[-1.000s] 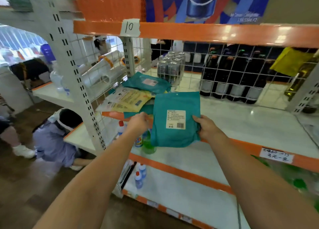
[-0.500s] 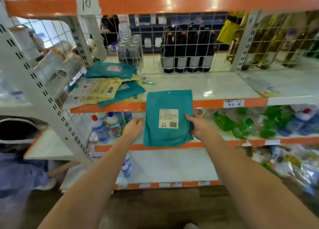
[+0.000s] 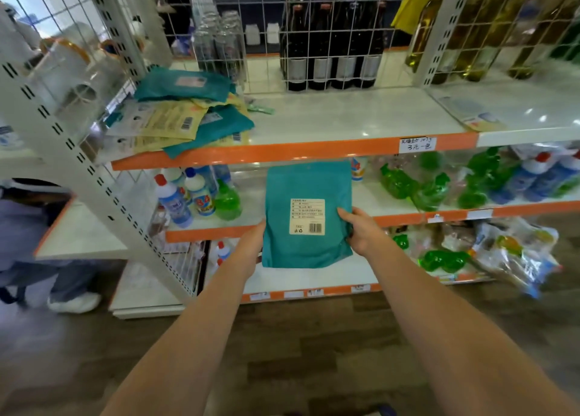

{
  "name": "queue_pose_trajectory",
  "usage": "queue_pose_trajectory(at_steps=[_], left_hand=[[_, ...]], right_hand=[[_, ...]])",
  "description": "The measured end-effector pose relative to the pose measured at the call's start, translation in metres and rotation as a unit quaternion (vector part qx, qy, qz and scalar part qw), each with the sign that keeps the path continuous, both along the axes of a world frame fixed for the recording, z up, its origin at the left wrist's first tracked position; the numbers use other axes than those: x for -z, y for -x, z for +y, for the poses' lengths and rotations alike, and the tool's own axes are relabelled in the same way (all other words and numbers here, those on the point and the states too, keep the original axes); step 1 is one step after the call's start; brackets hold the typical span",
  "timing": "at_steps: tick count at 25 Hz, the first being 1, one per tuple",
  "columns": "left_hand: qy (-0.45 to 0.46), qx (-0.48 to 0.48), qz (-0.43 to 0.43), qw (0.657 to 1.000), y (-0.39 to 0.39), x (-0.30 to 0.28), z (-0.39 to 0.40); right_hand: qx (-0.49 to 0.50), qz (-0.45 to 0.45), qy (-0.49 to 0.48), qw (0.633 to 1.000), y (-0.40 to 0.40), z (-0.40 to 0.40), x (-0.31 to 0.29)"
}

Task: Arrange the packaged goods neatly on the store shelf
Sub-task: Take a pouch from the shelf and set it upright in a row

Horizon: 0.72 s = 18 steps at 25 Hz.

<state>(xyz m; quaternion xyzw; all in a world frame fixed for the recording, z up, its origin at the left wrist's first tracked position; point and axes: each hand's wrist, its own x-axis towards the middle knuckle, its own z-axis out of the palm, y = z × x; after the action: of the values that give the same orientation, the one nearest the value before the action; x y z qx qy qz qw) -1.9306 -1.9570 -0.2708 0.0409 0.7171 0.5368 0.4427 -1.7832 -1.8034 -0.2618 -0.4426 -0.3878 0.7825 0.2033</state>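
Below the shelf (image 3: 314, 152) edge, my left hand (image 3: 251, 246) and right hand (image 3: 361, 230) grip a teal pouch (image 3: 307, 214) upright by its sides, label toward me.

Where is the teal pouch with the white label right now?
In the head view it sits centre frame, off the shelf, held upright between the left hand and right hand: the teal pouch hangs below the orange shelf edge, right of the green bottle.

The label (image 3: 306, 216) on my teal pouch (image 3: 307, 243) has a barcode, its print too small to read; a bottle (image 3: 201, 197) says "84"; the shelf tag (image 3: 417, 143) is handwritten, illegible
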Motion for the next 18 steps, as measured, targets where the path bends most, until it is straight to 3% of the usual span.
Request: queue_pose_trajectory(at_steps=[6,18], left_hand=[[-0.088,0.009,-0.147,0.985,-0.022,0.030,-0.005],[-0.090,-0.011,-0.081,0.993,-0.032,0.034,-0.023]], right_hand=[[0.008,-0.008,0.015,1.000,-0.017,-0.008,0.009],[-0.010,-0.113,-0.026,0.993,-0.022,-0.024,0.004]])
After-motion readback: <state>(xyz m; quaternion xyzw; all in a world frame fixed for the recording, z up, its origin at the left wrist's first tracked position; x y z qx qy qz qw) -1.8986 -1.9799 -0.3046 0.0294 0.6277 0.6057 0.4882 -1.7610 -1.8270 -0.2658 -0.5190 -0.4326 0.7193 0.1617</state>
